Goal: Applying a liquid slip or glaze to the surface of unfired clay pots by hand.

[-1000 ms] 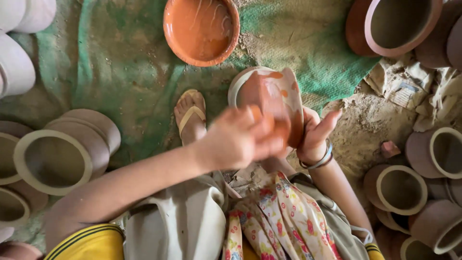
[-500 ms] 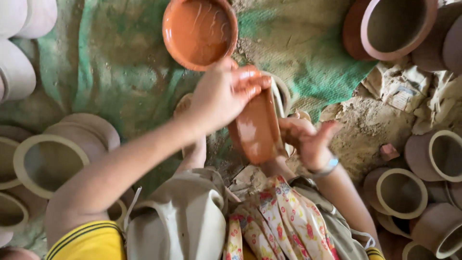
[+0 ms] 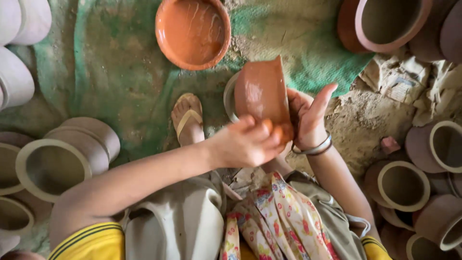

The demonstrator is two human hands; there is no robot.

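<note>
Since half a second ago, the left hand [image 3: 248,143] has slid from the upper edge of the clay pot [image 3: 262,96] down to its lower end, and the pot has turned so that its dull terracotta outside faces the camera with a paler smear on it. It stands tilted on edge in the air above the person's lap, just below the orange bowl [image 3: 193,32]. The left fingers are curled shut around the pot's lower edge, their tips stained orange. The right hand [image 3: 308,118] lies to the right of the pot with its palm flat against the side and its fingers spread open and straight, bracing rather than gripping; two bangles [image 3: 315,148] ring that wrist. The shift reads as the pot being turned in the hands so that another part of its surface can be coated with orange slip.

Behind the pot, a pale rim [image 3: 230,98] of another vessel shows on the floor. Left of the pot, the person's foot rests in a sandal [image 3: 187,118] on the green mat [image 3: 115,72]. The orange bowl above it is wet inside with slip. Unfired grey-brown pots [image 3: 62,159] lie well left of the pot, others [image 3: 404,185] lie well to its right, and a floral cloth [image 3: 279,216] drapes the lap below it.
</note>
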